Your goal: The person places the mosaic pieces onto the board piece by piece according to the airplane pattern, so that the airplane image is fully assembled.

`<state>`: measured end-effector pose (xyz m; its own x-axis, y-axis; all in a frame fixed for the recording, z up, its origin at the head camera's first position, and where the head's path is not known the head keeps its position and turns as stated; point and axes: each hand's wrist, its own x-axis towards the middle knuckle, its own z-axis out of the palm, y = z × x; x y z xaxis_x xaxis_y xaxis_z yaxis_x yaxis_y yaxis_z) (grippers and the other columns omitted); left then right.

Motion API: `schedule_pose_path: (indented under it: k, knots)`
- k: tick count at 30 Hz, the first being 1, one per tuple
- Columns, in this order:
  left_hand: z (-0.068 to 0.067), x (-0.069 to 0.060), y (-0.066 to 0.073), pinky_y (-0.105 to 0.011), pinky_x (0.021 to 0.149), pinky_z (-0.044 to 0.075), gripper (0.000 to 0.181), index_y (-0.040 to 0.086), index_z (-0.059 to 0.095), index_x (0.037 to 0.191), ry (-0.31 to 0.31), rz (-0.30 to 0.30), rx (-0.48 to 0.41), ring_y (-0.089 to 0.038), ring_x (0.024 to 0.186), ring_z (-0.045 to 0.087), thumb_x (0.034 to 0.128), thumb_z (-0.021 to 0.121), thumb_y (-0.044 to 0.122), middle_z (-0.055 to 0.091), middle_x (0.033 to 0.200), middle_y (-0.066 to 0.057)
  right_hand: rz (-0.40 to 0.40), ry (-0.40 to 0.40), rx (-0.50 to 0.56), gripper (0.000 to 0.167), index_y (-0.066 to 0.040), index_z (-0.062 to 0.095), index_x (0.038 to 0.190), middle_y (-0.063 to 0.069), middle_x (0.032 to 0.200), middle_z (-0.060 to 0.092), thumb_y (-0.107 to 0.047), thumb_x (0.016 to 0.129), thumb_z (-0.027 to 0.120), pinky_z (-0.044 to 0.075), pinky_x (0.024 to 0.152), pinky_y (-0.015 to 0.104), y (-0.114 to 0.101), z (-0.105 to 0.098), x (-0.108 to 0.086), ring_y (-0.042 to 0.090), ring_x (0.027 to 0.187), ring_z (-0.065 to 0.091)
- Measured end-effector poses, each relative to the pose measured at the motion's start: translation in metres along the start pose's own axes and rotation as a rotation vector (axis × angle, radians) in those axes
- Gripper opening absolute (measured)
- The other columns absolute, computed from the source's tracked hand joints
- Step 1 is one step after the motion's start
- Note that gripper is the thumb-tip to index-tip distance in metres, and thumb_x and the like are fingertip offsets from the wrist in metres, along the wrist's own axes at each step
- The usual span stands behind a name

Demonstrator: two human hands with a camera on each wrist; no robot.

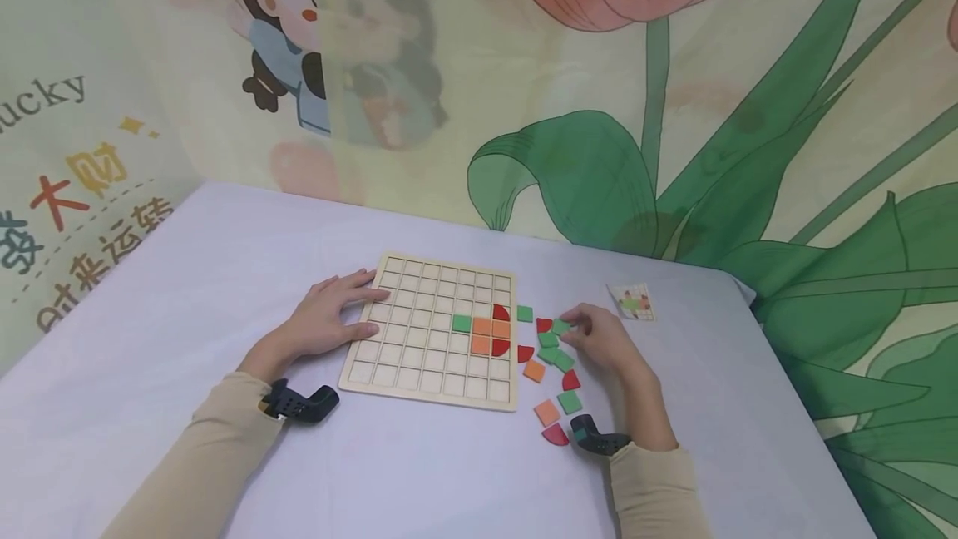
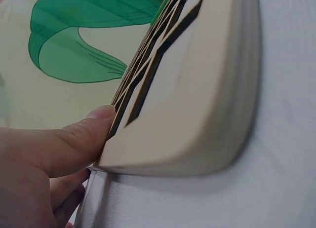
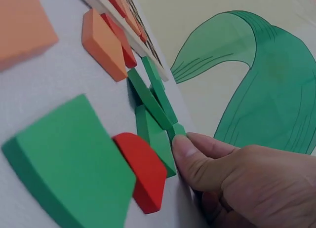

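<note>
A light wooden grid board [image 1: 419, 348] lies on the table with several tiles set in its right part: a green square [image 1: 461, 323], orange squares [image 1: 481, 345] and red quarter-round pieces [image 1: 500, 348]. My left hand [image 1: 323, 318] rests on the board's left edge, thumb and a fingertip touching it; in the left wrist view the thumb [image 2: 81, 139] lies along the frame. Right of the board, my right hand [image 1: 604, 343] pinches a small green tile [image 3: 177, 131] between thumb and forefinger, at the loose tiles. The pinched tile is partly hidden by the fingertips.
Loose green squares [image 1: 549, 340], orange squares [image 1: 534, 371] and red quarter-round pieces [image 1: 555, 435] lie scattered along the board's right side. A small pattern card [image 1: 634, 303] with a lifted corner lies farther right. A printed cloth [image 1: 419, 190] hangs behind the white table [image 1: 419, 481].
</note>
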<state>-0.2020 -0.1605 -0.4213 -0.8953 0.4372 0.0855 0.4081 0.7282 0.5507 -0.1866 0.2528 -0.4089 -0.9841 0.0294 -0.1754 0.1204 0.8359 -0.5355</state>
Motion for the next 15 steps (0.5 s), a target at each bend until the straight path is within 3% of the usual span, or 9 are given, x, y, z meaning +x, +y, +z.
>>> schedule_pose_path:
  k: [15]
  knots:
    - [0.0,-0.001,-0.002,-0.056,0.114,0.013,0.054,0.012,0.057,0.132,0.004,0.015,0.001,-0.039,0.142,0.025,0.0847,0.068,0.036,0.032,0.152,-0.019,-0.053,0.033,0.006,0.033,-0.013,0.064,0.12,0.007,0.105,0.061,-0.017,0.088,0.068,0.046,0.076,0.029,0.011,0.002,0.004,0.021,0.092,0.052]
